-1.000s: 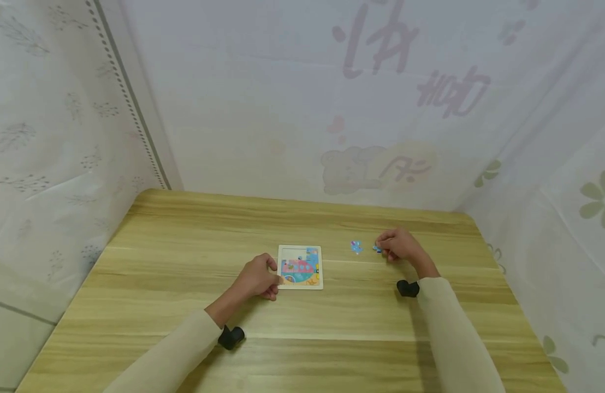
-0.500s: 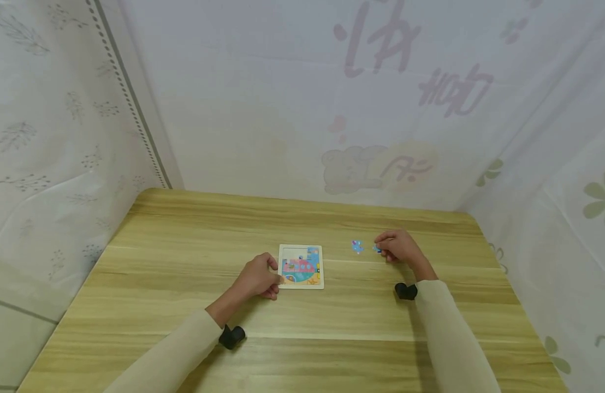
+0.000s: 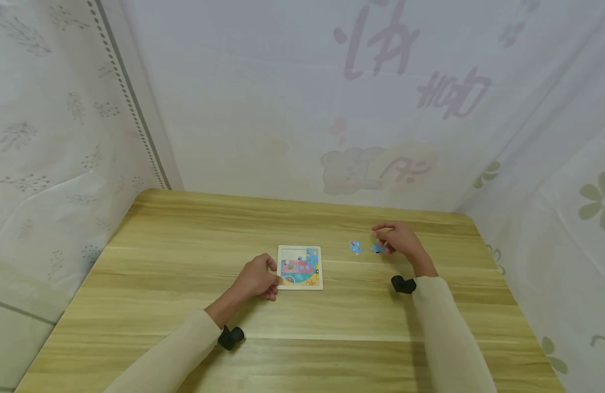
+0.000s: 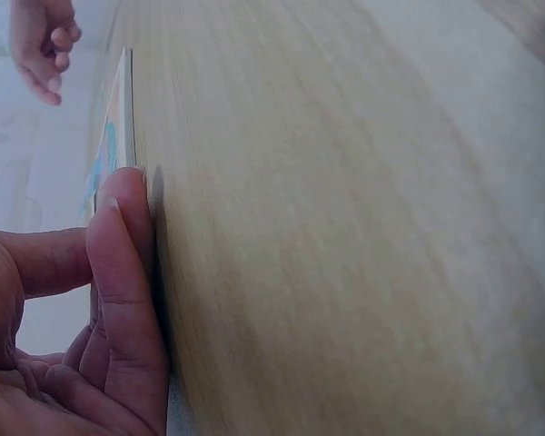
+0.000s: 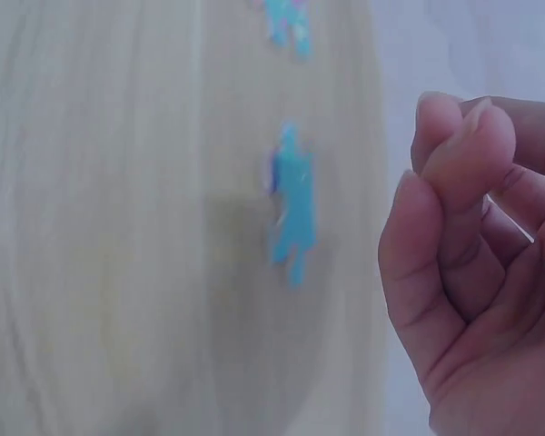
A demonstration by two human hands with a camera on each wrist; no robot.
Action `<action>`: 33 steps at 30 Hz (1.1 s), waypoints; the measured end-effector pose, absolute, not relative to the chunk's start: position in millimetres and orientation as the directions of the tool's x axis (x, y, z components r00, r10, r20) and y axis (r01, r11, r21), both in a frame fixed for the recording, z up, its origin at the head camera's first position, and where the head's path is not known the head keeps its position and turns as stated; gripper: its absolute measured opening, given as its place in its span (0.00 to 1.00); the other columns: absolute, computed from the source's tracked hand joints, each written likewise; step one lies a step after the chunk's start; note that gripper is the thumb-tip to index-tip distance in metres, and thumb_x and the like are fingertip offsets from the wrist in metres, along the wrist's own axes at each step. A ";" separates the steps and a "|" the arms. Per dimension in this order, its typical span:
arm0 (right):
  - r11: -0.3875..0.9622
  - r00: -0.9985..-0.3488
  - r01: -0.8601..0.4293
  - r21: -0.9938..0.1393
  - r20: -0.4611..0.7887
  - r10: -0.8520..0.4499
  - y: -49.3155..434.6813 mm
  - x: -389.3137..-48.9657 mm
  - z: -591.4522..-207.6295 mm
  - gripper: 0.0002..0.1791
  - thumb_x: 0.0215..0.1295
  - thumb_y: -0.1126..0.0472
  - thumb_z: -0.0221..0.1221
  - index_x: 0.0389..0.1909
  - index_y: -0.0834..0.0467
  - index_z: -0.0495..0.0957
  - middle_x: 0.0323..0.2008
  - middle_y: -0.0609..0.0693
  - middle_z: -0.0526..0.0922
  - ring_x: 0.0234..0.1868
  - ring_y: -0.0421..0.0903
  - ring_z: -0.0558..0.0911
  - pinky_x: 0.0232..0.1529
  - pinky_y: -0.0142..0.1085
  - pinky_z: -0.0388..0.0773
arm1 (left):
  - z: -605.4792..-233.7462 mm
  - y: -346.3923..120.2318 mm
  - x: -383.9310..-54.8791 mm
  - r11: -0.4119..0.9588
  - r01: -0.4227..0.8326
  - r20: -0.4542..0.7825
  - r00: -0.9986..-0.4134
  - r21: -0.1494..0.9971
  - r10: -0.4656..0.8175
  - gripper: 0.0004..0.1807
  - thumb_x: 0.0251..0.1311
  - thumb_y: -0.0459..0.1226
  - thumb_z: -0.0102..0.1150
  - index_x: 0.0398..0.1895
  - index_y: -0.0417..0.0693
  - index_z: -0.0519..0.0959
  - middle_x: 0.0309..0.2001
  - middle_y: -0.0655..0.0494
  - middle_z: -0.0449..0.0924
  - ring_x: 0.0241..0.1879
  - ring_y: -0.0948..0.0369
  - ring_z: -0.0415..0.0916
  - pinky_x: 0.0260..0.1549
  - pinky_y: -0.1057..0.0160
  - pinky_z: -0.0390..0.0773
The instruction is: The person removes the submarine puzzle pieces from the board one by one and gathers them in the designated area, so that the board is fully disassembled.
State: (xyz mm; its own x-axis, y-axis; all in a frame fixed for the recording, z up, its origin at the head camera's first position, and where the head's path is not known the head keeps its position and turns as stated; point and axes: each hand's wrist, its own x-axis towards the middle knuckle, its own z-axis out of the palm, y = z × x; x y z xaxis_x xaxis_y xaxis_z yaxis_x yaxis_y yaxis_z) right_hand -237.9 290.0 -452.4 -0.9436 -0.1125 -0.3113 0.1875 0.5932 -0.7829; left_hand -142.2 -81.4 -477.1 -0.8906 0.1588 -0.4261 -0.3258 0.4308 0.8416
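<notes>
A square jigsaw board (image 3: 302, 287) with a pale rim lies on the table, partly filled with a pink and blue sea picture; its upper left is bare. My left hand (image 3: 255, 277) grips the board's left edge, thumb at the lower corner; in the left wrist view, its curled fingers (image 4: 127, 291) partly hide the board (image 4: 128, 100). My right hand (image 3: 399, 239) hovers by a blue puzzle piece (image 3: 377, 249) lying flat. The right wrist view shows that piece (image 5: 296, 200) apart from the loosely bent fingers (image 5: 413, 236), which hold nothing.
Another blue puzzle piece (image 3: 355, 247) with a purple patch lies between the board and the right-hand piece. The wooden table (image 3: 332, 360) reaches back to a printed cloth wall (image 3: 263, 109), with more cloth on both sides.
My right hand has let go of the blue puzzle piece and risen slightly off it, leaving it on the table. My left hand stays at the board's edge.
</notes>
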 end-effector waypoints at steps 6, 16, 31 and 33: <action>0.576 -0.944 0.134 -0.807 -0.281 -0.173 266.7 -239.2 -446.0 0.20 0.70 0.56 0.57 0.59 0.61 0.76 0.29 0.64 0.82 0.13 0.40 0.72 0.23 0.46 0.80 | -478.8 -82.6 -142.0 0.427 -0.324 -0.425 -0.890 0.844 0.167 0.14 0.57 0.26 0.63 0.44 0.35 0.69 0.17 0.45 0.80 0.12 0.58 0.78 0.16 0.61 0.83; 0.489 -0.903 0.136 -0.861 -0.311 -0.296 215.2 -234.1 -450.5 0.20 0.70 0.57 0.57 0.59 0.60 0.76 0.20 0.54 0.80 0.14 0.43 0.75 0.20 0.41 0.79 | -482.1 -81.4 -143.6 0.422 -0.324 -0.428 -0.886 0.847 0.179 0.14 0.57 0.26 0.63 0.43 0.36 0.69 0.17 0.45 0.79 0.13 0.57 0.79 0.17 0.60 0.83; 0.431 -0.854 0.173 -0.886 -0.353 -0.383 172.5 -225.1 -472.3 0.21 0.67 0.57 0.60 0.60 0.57 0.75 0.19 0.56 0.81 0.15 0.44 0.79 0.20 0.39 0.82 | -482.1 -84.1 -145.3 0.410 -0.322 -0.419 -0.891 0.853 0.173 0.13 0.57 0.26 0.63 0.42 0.35 0.70 0.17 0.44 0.79 0.12 0.58 0.78 0.16 0.60 0.83; 0.420 -0.847 0.184 -0.888 -0.361 -0.392 169.8 -224.5 -474.9 0.21 0.67 0.57 0.60 0.60 0.56 0.75 0.19 0.56 0.81 0.15 0.44 0.79 0.19 0.38 0.81 | -482.5 -85.0 -145.8 0.414 -0.318 -0.416 -0.894 0.853 0.169 0.13 0.57 0.26 0.63 0.42 0.35 0.70 0.17 0.44 0.79 0.12 0.58 0.78 0.15 0.60 0.83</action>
State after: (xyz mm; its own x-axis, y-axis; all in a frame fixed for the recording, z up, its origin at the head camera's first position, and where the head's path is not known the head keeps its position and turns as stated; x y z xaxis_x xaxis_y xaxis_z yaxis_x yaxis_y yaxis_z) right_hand -224.5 169.8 -474.9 -0.8466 -0.3915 -0.3605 0.1840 0.4204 -0.8885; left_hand -145.8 -85.0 -482.5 -0.8938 0.1686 -0.4156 -0.3183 0.4144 0.8526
